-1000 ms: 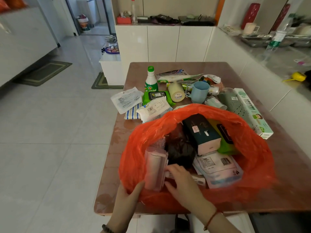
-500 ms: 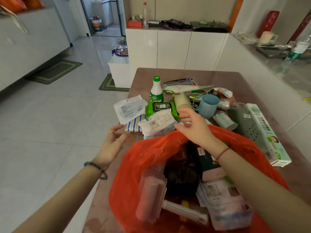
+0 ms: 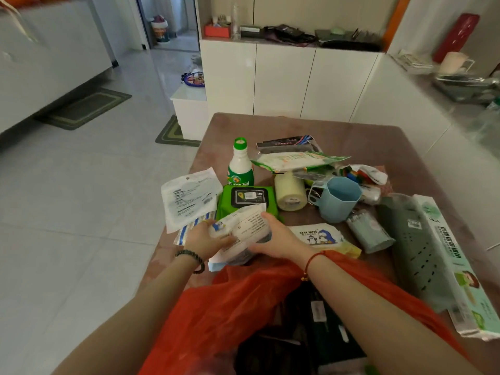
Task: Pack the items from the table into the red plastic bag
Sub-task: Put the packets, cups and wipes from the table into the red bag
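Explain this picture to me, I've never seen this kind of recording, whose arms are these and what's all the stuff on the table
There is no machine here: a person wears a camera on the head, so the picture looks forward and down over their own arms. The right hand grips a white packet, and the left hand rests on its other side. Nearest the camera is the open red plastic bag, with things already inside. On the brown table are a green wipes pack, a green-capped bottle, a cream roll, a blue cup, a baby wipes pack and a long box.
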Action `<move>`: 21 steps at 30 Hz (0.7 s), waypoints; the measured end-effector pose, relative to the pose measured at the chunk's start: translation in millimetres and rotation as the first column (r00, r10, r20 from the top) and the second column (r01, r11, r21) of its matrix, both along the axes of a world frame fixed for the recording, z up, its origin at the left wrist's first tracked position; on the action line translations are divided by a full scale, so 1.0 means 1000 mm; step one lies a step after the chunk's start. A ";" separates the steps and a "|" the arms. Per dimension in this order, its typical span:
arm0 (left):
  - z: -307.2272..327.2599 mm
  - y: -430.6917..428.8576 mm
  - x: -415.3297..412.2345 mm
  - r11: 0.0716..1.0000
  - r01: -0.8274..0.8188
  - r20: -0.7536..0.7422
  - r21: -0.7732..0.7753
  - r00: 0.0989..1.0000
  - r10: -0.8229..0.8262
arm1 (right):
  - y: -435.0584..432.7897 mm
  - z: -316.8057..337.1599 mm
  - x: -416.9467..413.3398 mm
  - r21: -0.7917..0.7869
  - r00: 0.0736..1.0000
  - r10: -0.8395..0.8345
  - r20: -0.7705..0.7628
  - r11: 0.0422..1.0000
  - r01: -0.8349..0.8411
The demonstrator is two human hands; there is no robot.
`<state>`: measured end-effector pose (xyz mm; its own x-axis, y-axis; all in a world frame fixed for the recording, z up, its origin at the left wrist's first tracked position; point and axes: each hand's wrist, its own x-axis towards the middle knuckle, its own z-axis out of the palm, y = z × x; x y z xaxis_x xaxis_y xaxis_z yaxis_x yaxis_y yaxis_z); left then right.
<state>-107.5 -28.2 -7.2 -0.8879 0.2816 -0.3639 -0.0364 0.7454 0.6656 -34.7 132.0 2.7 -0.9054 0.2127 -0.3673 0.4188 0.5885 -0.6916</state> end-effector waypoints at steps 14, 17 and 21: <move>0.093 -0.015 0.063 0.897 0.441 -0.888 0.023 0.422 -0.184 | 0.018 0.087 0.062 -0.903 0.842 -0.453 0.294 0.158 0.400; 0.111 -0.020 0.107 0.747 0.656 -0.963 -0.103 0.122 -0.241 | 0.025 0.111 0.115 -0.963 0.885 -0.415 0.213 0.063 0.261; 0.093 -0.018 0.161 0.570 0.819 -0.908 -0.059 0.194 -0.372 | 0.016 0.093 0.197 -0.932 0.810 -0.562 0.168 0.178 0.316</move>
<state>54.0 -46.5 85.6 -0.1379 0.7577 0.6379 0.9627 -0.0487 0.2660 162.4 148.2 96.0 -0.8475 0.2500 -0.4681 0.1837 -0.6893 -0.7008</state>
